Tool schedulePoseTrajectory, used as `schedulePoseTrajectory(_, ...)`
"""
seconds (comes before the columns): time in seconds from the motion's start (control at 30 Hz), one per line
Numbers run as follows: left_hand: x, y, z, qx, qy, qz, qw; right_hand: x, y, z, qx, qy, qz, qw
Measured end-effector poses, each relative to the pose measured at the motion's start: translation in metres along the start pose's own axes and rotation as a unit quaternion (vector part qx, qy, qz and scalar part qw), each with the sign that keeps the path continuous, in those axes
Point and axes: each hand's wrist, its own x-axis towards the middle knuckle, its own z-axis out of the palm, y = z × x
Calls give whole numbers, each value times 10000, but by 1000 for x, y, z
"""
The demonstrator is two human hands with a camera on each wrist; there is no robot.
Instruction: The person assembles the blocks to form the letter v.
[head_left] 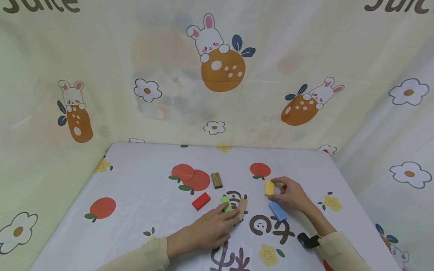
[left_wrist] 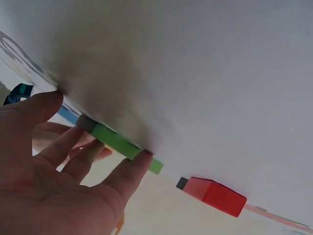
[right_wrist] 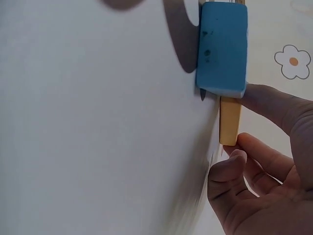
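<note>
My right hand (head_left: 294, 195) pinches a yellow block (head_left: 269, 188) by its two ends, between thumb and fingers. Just nearer to me lies a blue block (head_left: 278, 211), large in the right wrist view and partly overlapping the yellow one there. My left hand (head_left: 211, 228) reaches over the table with extended fingers, the fingertips at a green block (head_left: 226, 202) and a plain wooden block (head_left: 242, 208). In the left wrist view its thumb stands away from the green block (left_wrist: 117, 142). A red block (head_left: 201, 201) lies left of the green one.
A dark brown wooden block (head_left: 216, 180) lies farther back. A black object (head_left: 307, 241) sits beside the right sleeve. The white tablecloth (head_left: 142, 180) has printed fruit, flowers and lettering. Patterned cloth (head_left: 169, 113) hangs behind the table and at both sides.
</note>
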Motion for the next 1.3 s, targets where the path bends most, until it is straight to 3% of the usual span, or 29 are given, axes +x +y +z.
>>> schedulePoseTrajectory(0.7,1,2,0,-38,-50,-76,10000,0,-3,1,100,258,44,9996)
schedulePoseTrajectory(1.3,2,2,-1,-112,-72,-101,9999,-1,-31,19,486,338,19,9982)
